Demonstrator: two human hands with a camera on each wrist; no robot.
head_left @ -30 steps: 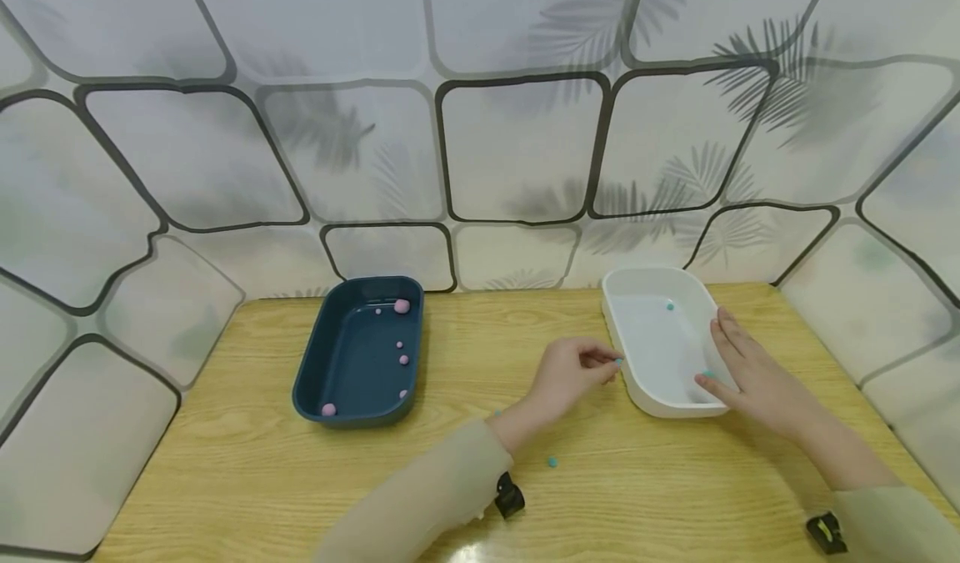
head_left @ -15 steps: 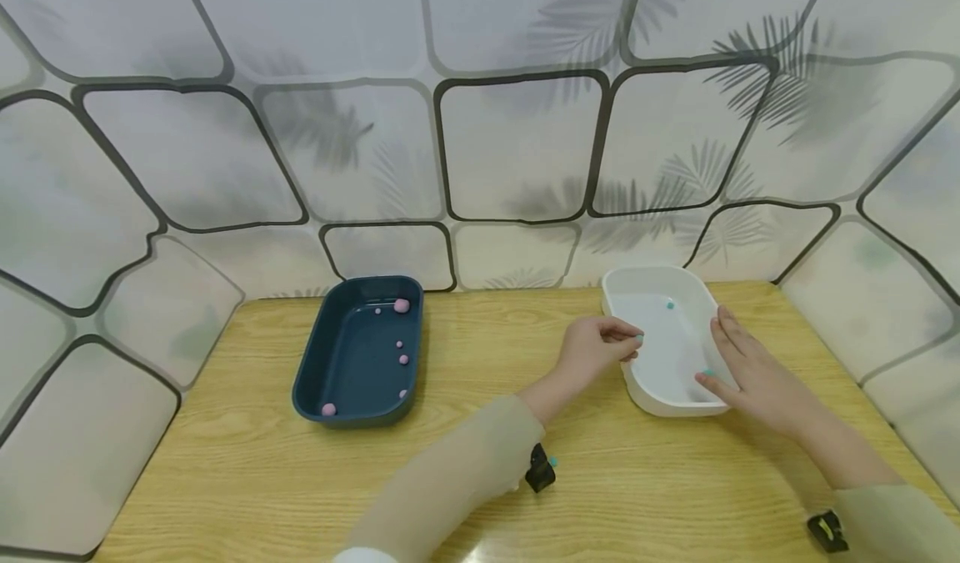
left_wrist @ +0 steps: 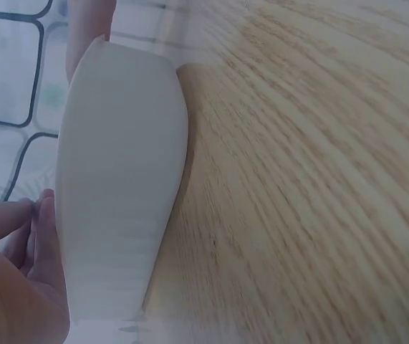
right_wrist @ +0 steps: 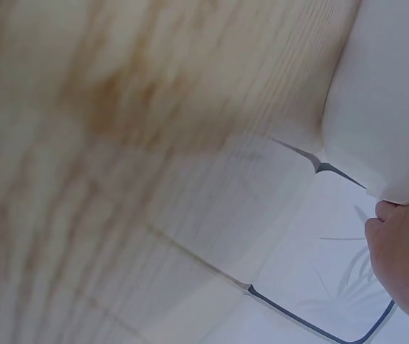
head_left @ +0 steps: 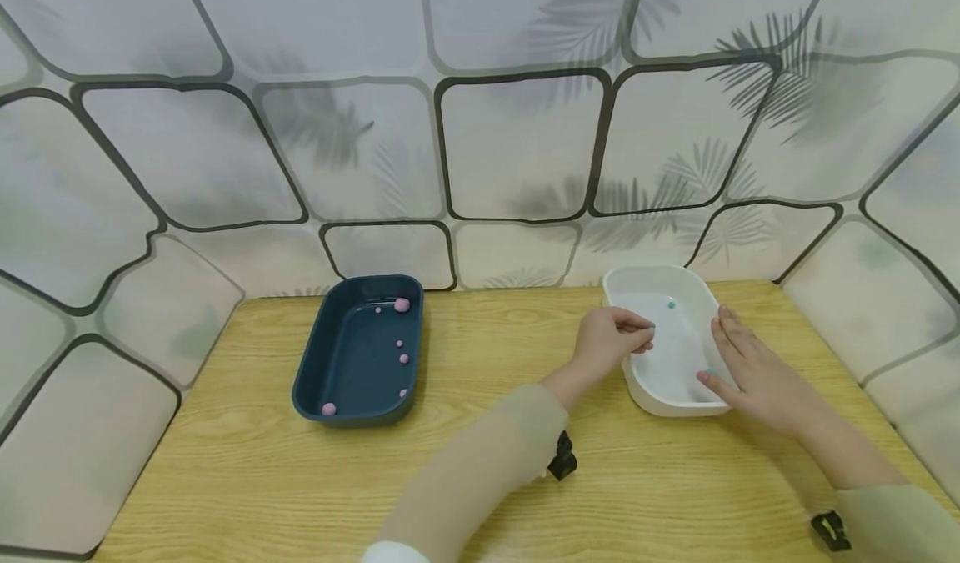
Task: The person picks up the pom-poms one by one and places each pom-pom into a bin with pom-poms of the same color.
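Observation:
My left hand (head_left: 609, 339) pinches a small teal ball (head_left: 652, 329) between thumb and fingertips, above the left rim of the white tray (head_left: 660, 368). In the left wrist view the left fingers (left_wrist: 45, 236) are over the tray's edge, and the ball is hardly visible. My right hand (head_left: 765, 384) lies along the tray's right side with straight fingers, its thumb reaching over the near right corner. Inside the tray one teal ball (head_left: 671, 305) sits toward the back and another (head_left: 711, 372) lies close to the right thumb.
A dark blue tray (head_left: 352, 371) with several pink balls, one of the larger being a pink ball (head_left: 402, 305), stands to the left on the wooden table (head_left: 495, 338). Patterned fabric walls (head_left: 517, 146) enclose the table's back and sides.
My left hand has moved right and slightly away, from beside the white tray to over its left rim, carrying the teal ball. The left sleeve now covers the table spot where another teal ball showed.

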